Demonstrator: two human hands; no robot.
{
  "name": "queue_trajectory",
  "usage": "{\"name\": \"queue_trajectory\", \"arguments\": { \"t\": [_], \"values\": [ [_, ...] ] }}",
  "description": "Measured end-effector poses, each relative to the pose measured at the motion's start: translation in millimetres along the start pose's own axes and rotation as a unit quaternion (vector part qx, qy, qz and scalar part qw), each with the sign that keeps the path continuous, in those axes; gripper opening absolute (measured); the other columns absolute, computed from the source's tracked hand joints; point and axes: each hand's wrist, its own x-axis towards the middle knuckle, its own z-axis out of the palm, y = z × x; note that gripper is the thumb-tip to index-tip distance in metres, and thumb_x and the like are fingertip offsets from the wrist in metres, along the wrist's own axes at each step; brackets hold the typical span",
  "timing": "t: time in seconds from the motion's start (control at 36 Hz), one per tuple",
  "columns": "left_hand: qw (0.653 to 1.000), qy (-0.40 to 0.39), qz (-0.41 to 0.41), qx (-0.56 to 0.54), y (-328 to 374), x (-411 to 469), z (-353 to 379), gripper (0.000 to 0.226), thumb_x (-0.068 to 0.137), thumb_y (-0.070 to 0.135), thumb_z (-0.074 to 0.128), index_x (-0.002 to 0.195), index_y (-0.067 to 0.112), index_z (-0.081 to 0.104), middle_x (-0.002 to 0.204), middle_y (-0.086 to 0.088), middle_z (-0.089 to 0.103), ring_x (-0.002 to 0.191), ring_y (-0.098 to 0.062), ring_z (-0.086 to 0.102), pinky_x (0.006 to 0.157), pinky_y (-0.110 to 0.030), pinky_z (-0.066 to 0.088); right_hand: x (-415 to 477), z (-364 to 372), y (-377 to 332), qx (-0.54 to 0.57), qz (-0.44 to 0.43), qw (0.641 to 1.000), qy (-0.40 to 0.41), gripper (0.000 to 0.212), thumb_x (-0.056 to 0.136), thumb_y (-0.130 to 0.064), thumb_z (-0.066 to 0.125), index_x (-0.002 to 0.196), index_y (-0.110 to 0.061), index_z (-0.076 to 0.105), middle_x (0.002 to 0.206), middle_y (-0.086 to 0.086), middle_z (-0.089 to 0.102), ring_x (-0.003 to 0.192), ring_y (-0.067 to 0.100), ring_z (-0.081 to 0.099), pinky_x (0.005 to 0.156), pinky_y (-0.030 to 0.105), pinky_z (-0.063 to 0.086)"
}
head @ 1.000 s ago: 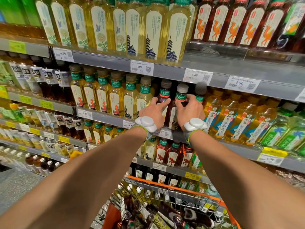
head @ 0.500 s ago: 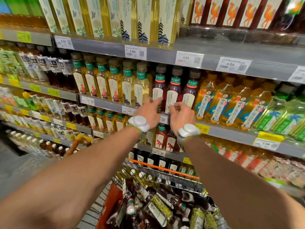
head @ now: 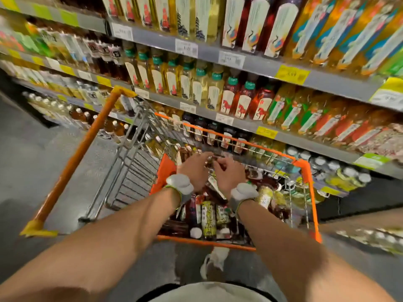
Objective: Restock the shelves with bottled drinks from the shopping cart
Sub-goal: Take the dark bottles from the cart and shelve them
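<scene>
Since left hand (head: 195, 171) and right hand (head: 230, 174) meet over bottled drinks (head: 208, 216) at 12 o'clock end of shopping cart (head: 205, 243), grip unreadable (blur). Best move: seize necks firmly and lift straight out toward shelves (head: 257, 64) at 1 o'clock.

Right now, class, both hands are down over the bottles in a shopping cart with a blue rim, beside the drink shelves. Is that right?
Not quite: the head view shows the rim orange, not blue. The rest stands: left hand and right hand are down over the bottles in the shopping cart, beside the drink shelves.
</scene>
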Motion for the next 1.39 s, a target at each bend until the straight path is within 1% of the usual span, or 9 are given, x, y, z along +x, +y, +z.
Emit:
{"name": "queue_trajectory", "arguments": {
  "t": [0.19,0.36,0.58,0.67,0.75,0.92,1.0,1.22,1.39],
  "values": [
    [1.000,-0.020,0.002,-0.016,-21,-77,46,0.046,0.101,0.018,0.045,0.147,0.026,0.045,0.130,-0.010,0.061,0.115,-0.034,0.059,0.080,-0.030,0.042,-86,37,32,-0.037,0.036,0.998,-0.027,0.028,0.100,-0.037,0.055,0.093,-0.014,0.070,0.085,-0.003,0.066,0.078,0.016,0.060,0.067,0.029,0.044],
    [0.996,-0.068,-0.024,-0.058,-36,-122,69,0.047,0.100,0.023,0.044,0.147,0.028,0.044,0.137,-0.005,0.059,0.123,-0.032,0.056,0.100,-0.046,0.047,-134,41,45,-0.067,0.063,0.996,-0.014,0.029,0.099,-0.041,0.055,0.100,-0.018,0.073,0.092,0.000,0.067,0.081,0.013,0.052,0.070,0.025,0.034],
    [0.994,-0.090,-0.047,0.044,-41,-140,85,0.038,0.104,0.047,0.027,0.096,0.018,0.051,0.100,-0.009,0.063,0.101,-0.035,0.057,0.073,-0.040,0.042,-146,33,64,-0.118,0.046,0.987,-0.098,0.049,0.102,-0.053,0.041,0.092,-0.012,0.067,0.084,0.006,0.066,0.077,0.027,0.060,0.067,0.036,0.048],
    [0.987,-0.118,-0.077,0.072,-47,-142,95,0.048,0.103,0.050,0.020,0.096,0.016,0.054,0.096,-0.008,0.060,0.098,-0.033,0.054,0.078,-0.043,0.042,-140,37,75,-0.156,0.032,0.978,-0.137,0.049,0.102,-0.054,0.037,0.078,-0.018,0.059,0.074,0.004,0.060,0.069,0.029,0.057,0.057,0.034,0.040],
    [0.983,-0.111,-0.085,0.121,-37,-139,100,0.071,0.092,0.052,0.002,0.097,0.015,0.063,0.092,-0.006,0.065,0.080,-0.030,0.058,0.061,-0.034,0.037,-129,37,84,-0.177,0.018,0.966,-0.186,0.054,0.103,-0.055,0.032,0.070,-0.018,0.052,0.072,0.006,0.057,0.068,0.029,0.054,0.057,0.033,0.035],
    [0.967,-0.080,-0.159,0.180,-29,-126,115,0.055,0.100,0.046,0.026,0.103,0.012,0.069,0.105,-0.011,0.071,0.099,-0.033,0.066,0.074,-0.035,0.043,-106,47,100,-0.181,0.020,0.937,-0.299,0.054,0.108,-0.042,0.018,0.090,-0.008,0.057,0.084,0.014,0.061,0.078,0.032,0.061,0.070,0.039,0.050],
    [0.962,-0.049,-0.165,0.214,-30,-124,120,0.048,0.098,0.044,0.033,0.094,0.014,0.071,0.104,-0.010,0.072,0.098,-0.031,0.068,0.069,-0.033,0.041,-100,55,109,-0.140,0.035,0.943,-0.301,0.036,0.106,-0.027,0.026,0.126,-0.003,0.044,0.095,0.021,0.059,0.088,0.038,0.063,0.076,0.046,0.056],
    [0.947,0.037,-0.201,0.248,-34,-122,134,0.048,0.095,0.047,0.036,0.103,0.018,0.073,0.103,-0.013,0.072,0.095,-0.037,0.067,0.075,-0.036,0.049,-98,65,123,-0.244,-0.080,0.924,-0.283,0.041,0.107,-0.032,0.029,0.122,-0.006,0.056,0.113,0.018,0.063,0.101,0.037,0.063,0.078,0.039,0.049],
    [0.943,0.072,-0.191,0.263,-35,-126,138,0.048,0.094,0.046,0.036,0.096,0.016,0.073,0.096,-0.012,0.072,0.089,-0.036,0.068,0.070,-0.035,0.048,-101,69,128,-0.242,-0.111,0.917,-0.297,0.040,0.106,-0.023,0.030,0.140,-0.006,0.040,0.118,0.022,0.056,0.105,0.041,0.060,0.072,0.042,0.044]
  ]
}}
